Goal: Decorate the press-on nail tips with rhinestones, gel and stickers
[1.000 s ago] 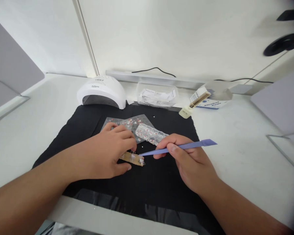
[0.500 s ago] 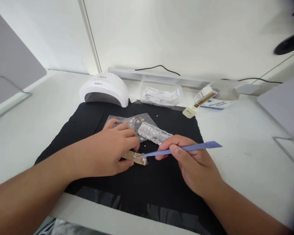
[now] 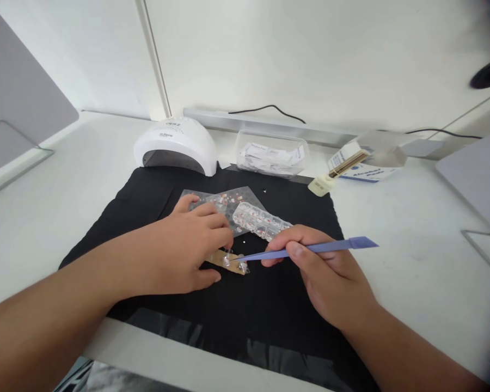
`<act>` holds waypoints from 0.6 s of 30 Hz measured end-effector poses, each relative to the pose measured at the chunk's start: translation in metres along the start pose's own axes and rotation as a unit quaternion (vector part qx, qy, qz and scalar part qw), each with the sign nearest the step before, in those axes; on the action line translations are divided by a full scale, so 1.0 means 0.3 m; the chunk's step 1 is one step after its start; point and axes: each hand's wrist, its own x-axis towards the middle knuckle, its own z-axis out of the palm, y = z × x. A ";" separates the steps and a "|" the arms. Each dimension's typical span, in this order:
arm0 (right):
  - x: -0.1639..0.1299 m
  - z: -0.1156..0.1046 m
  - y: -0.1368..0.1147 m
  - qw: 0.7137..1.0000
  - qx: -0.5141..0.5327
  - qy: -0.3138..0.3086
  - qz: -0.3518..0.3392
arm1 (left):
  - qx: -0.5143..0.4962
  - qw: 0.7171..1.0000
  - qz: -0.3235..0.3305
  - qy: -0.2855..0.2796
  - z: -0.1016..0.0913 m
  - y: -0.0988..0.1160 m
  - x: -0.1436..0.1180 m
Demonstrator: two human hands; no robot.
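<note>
Right hand pinches blue spatula — lamp label unreadable.

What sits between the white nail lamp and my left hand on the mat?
In the head view, only bare black mat lies between the lamp and the left hand.

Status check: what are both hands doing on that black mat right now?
Left hand pins tan strip to black mat. Right hand grips blue stick, tip at strip. Nail trays behind; nothing blocking.

blue stick tip touching tan strip.
</note>
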 end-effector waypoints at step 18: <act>-0.013 -0.012 0.011 1.000 -0.016 -0.023 0.010 | 0.036 0.999 0.015 0.029 0.008 0.001 -0.013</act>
